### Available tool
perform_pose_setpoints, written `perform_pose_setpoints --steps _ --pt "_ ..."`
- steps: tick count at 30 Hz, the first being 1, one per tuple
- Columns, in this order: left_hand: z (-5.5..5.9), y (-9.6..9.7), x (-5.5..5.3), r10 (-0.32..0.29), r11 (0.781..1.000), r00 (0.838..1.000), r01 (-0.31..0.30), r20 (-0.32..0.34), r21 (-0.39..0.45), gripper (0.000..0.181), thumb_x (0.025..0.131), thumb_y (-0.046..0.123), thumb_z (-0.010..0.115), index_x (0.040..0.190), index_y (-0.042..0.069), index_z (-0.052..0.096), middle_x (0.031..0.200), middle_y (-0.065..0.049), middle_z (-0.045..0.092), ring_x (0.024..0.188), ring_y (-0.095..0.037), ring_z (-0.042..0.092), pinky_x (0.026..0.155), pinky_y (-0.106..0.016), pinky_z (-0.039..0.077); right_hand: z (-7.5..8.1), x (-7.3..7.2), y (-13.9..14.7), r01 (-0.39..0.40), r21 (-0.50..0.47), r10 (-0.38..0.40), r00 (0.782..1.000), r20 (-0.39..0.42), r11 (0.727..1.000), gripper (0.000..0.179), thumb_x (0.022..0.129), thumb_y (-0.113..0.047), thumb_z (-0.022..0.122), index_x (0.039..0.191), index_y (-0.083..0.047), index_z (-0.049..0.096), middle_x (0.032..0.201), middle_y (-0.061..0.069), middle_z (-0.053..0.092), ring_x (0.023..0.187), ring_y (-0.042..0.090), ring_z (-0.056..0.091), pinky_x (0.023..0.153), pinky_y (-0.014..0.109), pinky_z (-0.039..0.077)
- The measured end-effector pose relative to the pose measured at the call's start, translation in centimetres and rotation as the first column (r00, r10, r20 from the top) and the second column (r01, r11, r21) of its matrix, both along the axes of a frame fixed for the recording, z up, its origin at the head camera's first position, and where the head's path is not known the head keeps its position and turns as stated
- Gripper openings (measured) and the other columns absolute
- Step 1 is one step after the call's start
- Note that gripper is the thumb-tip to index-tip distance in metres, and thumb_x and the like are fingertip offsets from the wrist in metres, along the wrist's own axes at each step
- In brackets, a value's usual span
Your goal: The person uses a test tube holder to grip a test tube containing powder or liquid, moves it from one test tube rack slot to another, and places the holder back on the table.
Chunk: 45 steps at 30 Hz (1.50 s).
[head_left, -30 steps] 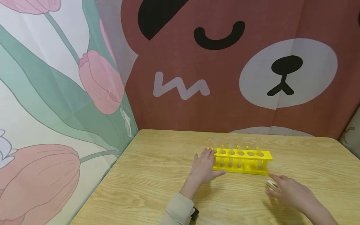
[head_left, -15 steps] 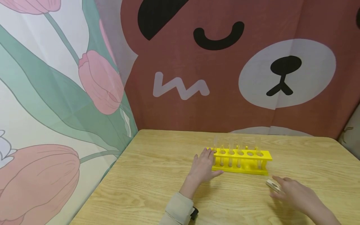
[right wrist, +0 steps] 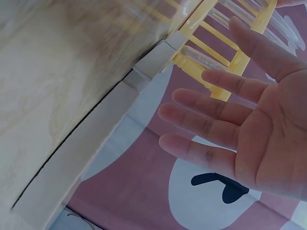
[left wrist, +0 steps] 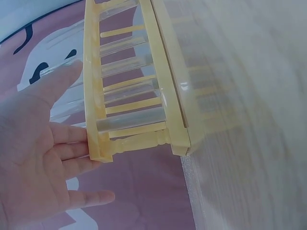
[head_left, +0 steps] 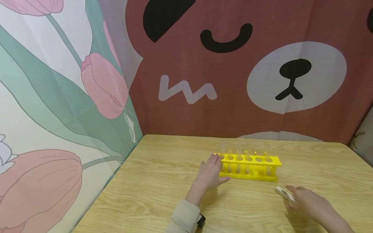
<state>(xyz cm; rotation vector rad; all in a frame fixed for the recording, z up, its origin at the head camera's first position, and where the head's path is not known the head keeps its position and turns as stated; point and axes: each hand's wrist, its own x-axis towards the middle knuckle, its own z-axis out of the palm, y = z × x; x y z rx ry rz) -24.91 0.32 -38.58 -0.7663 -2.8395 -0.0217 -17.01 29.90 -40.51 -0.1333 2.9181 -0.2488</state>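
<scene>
A yellow test tube rack [head_left: 247, 176] stands on the table with several clear test tubes [head_left: 239, 152] upright in its holes; one hole near its right end has no tube. My left hand [head_left: 208, 173] rests against the rack's left end, fingers stretched out, as the left wrist view also shows beside the rack's top plate [left wrist: 94, 96]. In front of the rack's right end lies a pale wooden test tube clamp [head_left: 282, 191], its near part hidden by my right hand [head_left: 310, 200]. In the right wrist view that hand's fingers are spread and straight, apart from the clamp [right wrist: 103, 120].
The wood-grain table [head_left: 163, 187] runs back to a cloth with a bear print [head_left: 186, 116]. A tulip-printed cloth [head_left: 43, 123] hangs along the left side.
My right hand has drawn back slightly to the right, and more of the wooden test tube clamp shows. The left hand stays at the rack, its thumb shifted slightly left.
</scene>
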Motion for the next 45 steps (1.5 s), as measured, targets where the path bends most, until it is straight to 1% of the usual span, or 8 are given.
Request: perform_pose_setpoints --steps 5,8,12,17,23,31,39,45 --pt "0.1 0.0 0.0 -0.008 1.000 1.000 0.008 0.004 0.008 0.077 0.080 0.061 0.050 0.136 0.010 0.038 0.139 -0.004 0.035 0.129 -0.017 0.026 0.092 -0.044 0.037 0.0 0.0 0.2 0.007 -0.005 -0.007 1.000 0.008 1.000 0.072 0.069 -0.042 0.071 0.117 0.007 0.050 0.094 0.019 0.057 0.082 0.030 0.055 0.059 0.046 0.045" --pt "0.0 0.0 -0.1 -0.009 1.000 1.000 0.009 0.002 0.001 0.077 0.080 0.061 0.050 0.136 0.010 0.037 0.139 -0.004 0.035 0.129 -0.017 0.026 0.092 -0.043 0.037 -0.1 -0.1 0.4 0.019 0.003 -0.019 0.999 0.033 1.000 0.071 0.069 -0.041 0.071 0.116 0.007 0.050 0.093 0.019 0.057 0.083 0.031 0.056 0.060 0.047 0.045" --pt "-0.1 0.0 0.0 -0.003 1.000 1.000 0.003 0.000 -0.012 0.078 0.080 0.062 0.049 0.137 0.010 0.036 0.140 -0.003 0.034 0.130 -0.017 0.026 0.092 -0.043 0.037 -0.7 -0.3 0.8 0.041 0.019 -0.043 0.997 0.070 0.999 0.070 0.069 -0.038 0.073 0.116 0.009 0.050 0.092 0.018 0.058 0.081 0.030 0.056 0.061 0.047 0.045" --pt "-0.1 0.0 0.0 0.001 1.000 1.000 -0.001 0.002 -0.019 0.078 0.080 0.062 0.048 0.137 0.010 0.036 0.140 -0.003 0.033 0.130 -0.017 0.025 0.093 -0.043 0.037 -1.1 -0.4 1.3 0.059 0.025 -0.061 0.994 0.088 0.998 0.070 0.067 -0.036 0.074 0.115 0.009 0.049 0.091 0.018 0.058 0.079 0.028 0.056 0.060 0.045 0.045" --pt "-0.1 0.1 0.0 -0.001 1.000 1.000 0.001 0.002 -0.020 0.078 0.080 0.061 0.049 0.137 0.010 0.036 0.140 -0.004 0.033 0.130 -0.017 0.025 0.093 -0.043 0.036 -1.0 -0.2 1.4 0.047 0.024 -0.049 0.996 0.074 0.999 0.065 0.069 -0.030 0.074 0.113 0.010 0.050 0.086 0.012 0.058 0.071 0.020 0.052 0.057 0.039 0.043" --pt "-0.1 -0.1 0.3 0.001 1.000 1.000 -0.001 0.007 -0.031 0.078 0.080 0.061 0.050 0.138 0.010 0.035 0.140 -0.004 0.033 0.130 -0.017 0.025 0.093 -0.043 0.036 -1.5 -0.2 1.7 0.040 0.022 -0.041 0.998 0.052 0.999 0.068 0.067 -0.030 0.076 0.112 0.014 0.049 0.082 0.009 0.057 0.068 0.019 0.050 0.057 0.038 0.042" --pt "-0.2 -0.3 0.5 -0.006 1.000 1.000 0.007 0.003 -0.019 0.078 0.079 0.059 0.053 0.137 0.008 0.036 0.140 -0.005 0.034 0.129 -0.019 0.027 0.092 -0.044 0.037 -1.5 -0.5 2.2 0.032 -0.024 -0.030 0.997 0.076 0.999 0.063 0.069 -0.023 0.075 0.113 0.012 0.049 0.086 0.011 0.058 0.072 0.020 0.049 0.059 0.039 0.041" --pt "-0.2 -0.3 0.5 -0.013 1.000 1.000 0.013 -0.007 -0.018 0.079 0.079 0.059 0.054 0.137 0.008 0.037 0.139 -0.005 0.035 0.129 -0.019 0.028 0.091 -0.043 0.038 -1.2 -0.3 2.0 0.035 -0.028 -0.033 0.996 0.083 0.999 0.059 0.070 -0.021 0.074 0.113 0.012 0.049 0.089 0.013 0.058 0.073 0.021 0.050 0.060 0.040 0.042"
